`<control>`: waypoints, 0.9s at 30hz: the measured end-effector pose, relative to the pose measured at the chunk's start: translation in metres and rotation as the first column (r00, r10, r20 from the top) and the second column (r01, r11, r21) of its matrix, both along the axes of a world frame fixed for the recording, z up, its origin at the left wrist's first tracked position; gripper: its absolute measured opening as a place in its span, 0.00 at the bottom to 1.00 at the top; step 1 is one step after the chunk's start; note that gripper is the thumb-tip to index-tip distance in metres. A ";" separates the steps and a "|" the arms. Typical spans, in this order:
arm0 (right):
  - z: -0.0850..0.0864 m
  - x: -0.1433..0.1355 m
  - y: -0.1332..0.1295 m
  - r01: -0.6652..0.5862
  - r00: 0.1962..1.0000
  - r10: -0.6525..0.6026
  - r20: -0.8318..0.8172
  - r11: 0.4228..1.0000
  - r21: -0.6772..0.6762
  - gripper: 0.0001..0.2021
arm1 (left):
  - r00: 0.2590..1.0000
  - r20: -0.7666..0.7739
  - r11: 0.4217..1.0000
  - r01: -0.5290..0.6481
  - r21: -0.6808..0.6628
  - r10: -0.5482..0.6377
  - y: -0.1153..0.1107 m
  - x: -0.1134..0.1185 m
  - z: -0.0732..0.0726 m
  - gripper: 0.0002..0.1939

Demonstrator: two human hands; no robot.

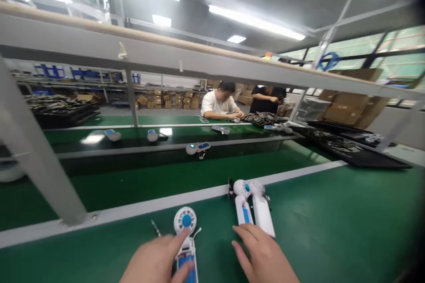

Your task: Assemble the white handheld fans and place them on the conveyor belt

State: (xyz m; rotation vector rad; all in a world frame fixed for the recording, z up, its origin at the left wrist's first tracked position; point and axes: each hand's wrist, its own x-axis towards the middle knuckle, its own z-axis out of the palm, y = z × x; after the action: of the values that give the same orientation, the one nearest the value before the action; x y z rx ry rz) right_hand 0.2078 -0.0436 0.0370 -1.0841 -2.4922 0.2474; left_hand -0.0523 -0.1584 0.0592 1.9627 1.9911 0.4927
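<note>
A small white handheld fan (185,220) with a blue hub lies on the green bench in front of me, its handle showing a blue battery cell and loose wires. My left hand (156,256) grips it, index finger on the round head and thumb over the blue part. To the right, two more handheld fans rest side by side, one with a blue strip (245,212) and one with a plain white handle (263,214). My right hand (262,252) is just below their handles, thumb and fingers apart; whether it touches them is unclear.
Beyond a grey rail (159,204), a green conveyor (139,181) carries several fan units. Black trays of parts (335,146) stand at the right. A grey post (40,150) rises at the left under a shelf beam (199,59). A co-worker (217,104) sits across.
</note>
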 end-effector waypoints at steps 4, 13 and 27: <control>0.006 -0.049 -0.019 0.006 0.994 -0.044 -0.104 0.941 -0.338 0.12 | 0.982 -0.138 0.979 0.146 0.145 -0.126 0.005 -0.038 0.018 0.23; -0.015 -0.106 -0.016 -0.067 0.903 -0.215 -0.373 0.785 -0.615 0.08 | 0.960 -0.107 0.961 0.267 0.070 -0.259 -0.001 -0.049 0.006 0.12; -0.022 -0.106 -0.015 -0.343 0.806 -0.054 -0.589 0.769 -0.540 0.07 | 0.722 0.587 0.928 -0.333 -0.169 0.366 0.029 0.007 -0.013 0.08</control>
State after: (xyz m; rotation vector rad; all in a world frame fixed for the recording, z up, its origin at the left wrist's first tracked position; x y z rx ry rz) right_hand 0.1019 -0.0588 0.0151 -0.8301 -1.9413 1.3370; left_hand -0.0450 -0.1296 0.0459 1.1519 1.8865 1.0098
